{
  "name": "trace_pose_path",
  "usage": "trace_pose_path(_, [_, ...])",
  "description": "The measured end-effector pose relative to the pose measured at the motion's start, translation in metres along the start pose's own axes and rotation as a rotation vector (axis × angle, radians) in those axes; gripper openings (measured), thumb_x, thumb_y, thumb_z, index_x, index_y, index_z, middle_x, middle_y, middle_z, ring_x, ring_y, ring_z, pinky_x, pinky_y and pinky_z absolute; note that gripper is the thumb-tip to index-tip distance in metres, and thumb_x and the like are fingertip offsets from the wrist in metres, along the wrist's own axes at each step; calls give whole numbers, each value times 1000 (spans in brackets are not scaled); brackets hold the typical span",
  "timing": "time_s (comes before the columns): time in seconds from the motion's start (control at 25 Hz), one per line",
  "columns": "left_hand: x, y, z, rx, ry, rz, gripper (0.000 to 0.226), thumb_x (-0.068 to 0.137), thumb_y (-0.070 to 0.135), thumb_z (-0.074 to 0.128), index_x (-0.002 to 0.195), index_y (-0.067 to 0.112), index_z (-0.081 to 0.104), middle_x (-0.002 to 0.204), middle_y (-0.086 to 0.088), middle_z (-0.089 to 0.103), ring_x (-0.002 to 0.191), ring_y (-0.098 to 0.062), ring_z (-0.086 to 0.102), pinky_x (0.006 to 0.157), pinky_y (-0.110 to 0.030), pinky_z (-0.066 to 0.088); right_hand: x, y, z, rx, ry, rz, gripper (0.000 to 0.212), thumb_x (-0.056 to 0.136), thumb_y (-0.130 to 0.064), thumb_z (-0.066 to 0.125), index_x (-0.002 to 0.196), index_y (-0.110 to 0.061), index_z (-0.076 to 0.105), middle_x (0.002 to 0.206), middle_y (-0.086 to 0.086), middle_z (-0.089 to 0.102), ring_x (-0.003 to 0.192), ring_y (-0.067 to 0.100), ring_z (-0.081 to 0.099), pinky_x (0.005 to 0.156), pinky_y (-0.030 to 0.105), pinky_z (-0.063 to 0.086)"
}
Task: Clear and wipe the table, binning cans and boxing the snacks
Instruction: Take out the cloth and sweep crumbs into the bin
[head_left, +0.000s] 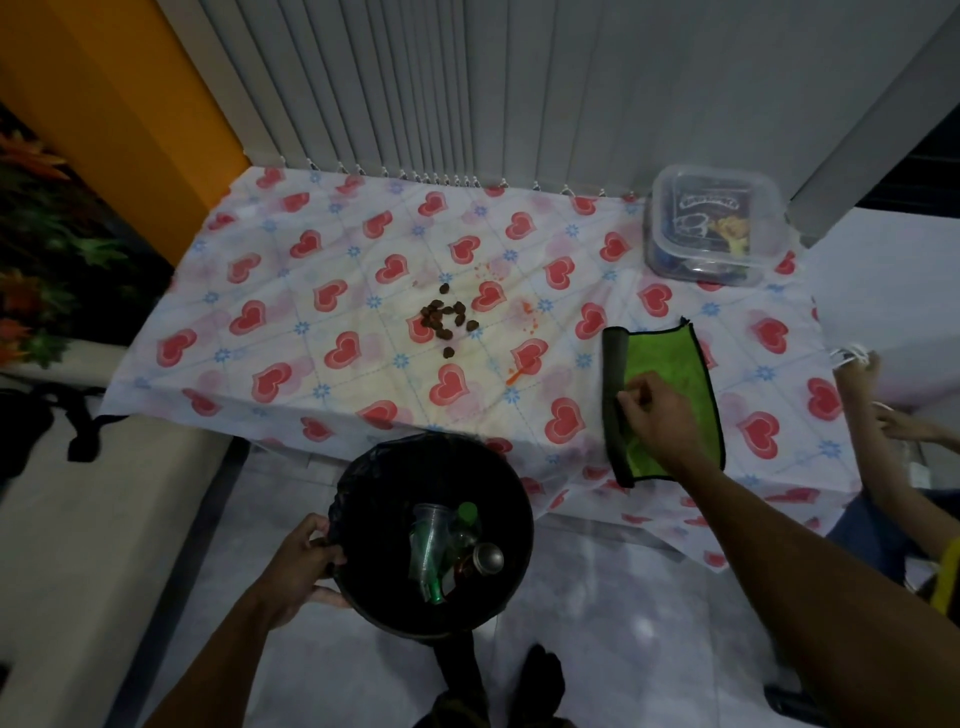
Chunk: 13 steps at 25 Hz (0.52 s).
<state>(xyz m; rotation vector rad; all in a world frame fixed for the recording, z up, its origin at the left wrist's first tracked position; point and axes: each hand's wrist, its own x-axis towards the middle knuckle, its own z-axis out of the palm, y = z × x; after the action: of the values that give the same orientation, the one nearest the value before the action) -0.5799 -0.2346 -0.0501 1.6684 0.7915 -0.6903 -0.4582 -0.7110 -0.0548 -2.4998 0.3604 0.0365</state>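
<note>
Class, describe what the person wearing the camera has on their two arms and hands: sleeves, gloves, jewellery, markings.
Both forearms are bare up to the frame edge: no sleeves show. The left hand and right hand wear no gloves, and no rings, watch or markings are visible in this dim picture.

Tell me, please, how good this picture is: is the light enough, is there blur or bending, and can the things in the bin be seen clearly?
Head view: dim, uneven light; the tablecloth is the brightest area, the left side nearly black. Wide-angle bending curves the table edges. The right hand on the green cloth looks slightly soft. Inside the dark bin, a can and clear plastic are visible, but details are murky.
</note>
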Motion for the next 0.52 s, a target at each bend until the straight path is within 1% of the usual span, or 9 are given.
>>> trace_pose_path(0.08, [1, 0, 0, 3, -1, -8, 21, 89, -15, 52, 99, 4, 47, 99, -27, 60, 85, -44, 66, 57, -52, 59, 8, 1, 4, 17, -15, 136, 35, 97, -37, 63, 116, -8, 59, 85, 6, 66, 74, 22, 61, 64, 35, 50])
trace_pose_path(0.12, [2, 0, 0, 6, -2, -12, 21, 89, -15, 52, 101, 1, 46, 99, -27, 60, 86, -43, 65, 57, -53, 60, 11, 0, 8, 3, -52, 184, 42, 96, -41, 62, 118, -5, 60, 85, 6, 66, 74, 23, 62, 65, 36, 51])
trace_pose_path(0.16, [3, 0, 0, 10, -2, -18, 21, 89, -16, 52, 104, -2, 45, 100, -28, 60, 86, -43, 65, 57, -53, 60, 13, 0, 12, -17, -91, 203, 46, 96, -46, 62, 116, -5, 62, 83, 7, 67, 73, 23, 63, 63, 35, 52])
trace_pose_path(0.24, [5, 0, -2, 19, -7, -26, 24, 88, -16, 52, 109, -5, 45, 101, -28, 60, 87, -43, 65, 58, -53, 60, 15, -4, 18, -34, -151, 203, 49, 92, -51, 65, 108, -4, 64, 81, 8, 67, 69, 23, 63, 55, 29, 47])
trace_pose_path(0.28, [6, 0, -3, 20, -11, -27, 25, 88, -16, 53, 108, -5, 45, 101, -28, 60, 87, -43, 65, 59, -54, 60, 16, -5, 21, -29, -179, 214, 49, 89, -50, 69, 103, -4, 63, 80, 9, 67, 68, 22, 63, 52, 27, 44])
trace_pose_path(0.32, [6, 0, -4, 20, -16, -29, 24, 87, -16, 53, 107, -5, 45, 101, -28, 60, 86, -42, 64, 59, -54, 60, 16, -8, 22, -31, -207, 237, 46, 87, -45, 74, 101, -3, 62, 82, 9, 67, 68, 22, 63, 50, 26, 42])
trace_pose_path(0.4, [8, -1, -5, 20, -25, -36, 23, 87, -15, 53, 104, -4, 45, 98, -27, 58, 86, -40, 61, 59, -55, 60, 19, -14, 22, -40, -233, 274, 38, 85, -34, 76, 99, -2, 60, 87, 11, 66, 74, 24, 62, 55, 29, 47])
trace_pose_path(0.44, [9, -1, -6, 18, -27, -40, 23, 86, -15, 53, 105, -4, 44, 98, -27, 57, 86, -39, 59, 59, -55, 60, 19, -18, 21, -26, -214, 279, 35, 85, -32, 74, 96, -3, 59, 87, 11, 65, 75, 26, 62, 59, 31, 49])
trace_pose_path(0.52, [11, -2, -8, 17, -34, -45, 25, 85, -15, 53, 107, -4, 45, 101, -33, 56, 88, -39, 57, 60, -55, 60, 17, -27, 14, 120, -115, 307, 31, 85, -30, 71, 92, -4, 57, 83, 12, 63, 79, 31, 63, 64, 38, 51])
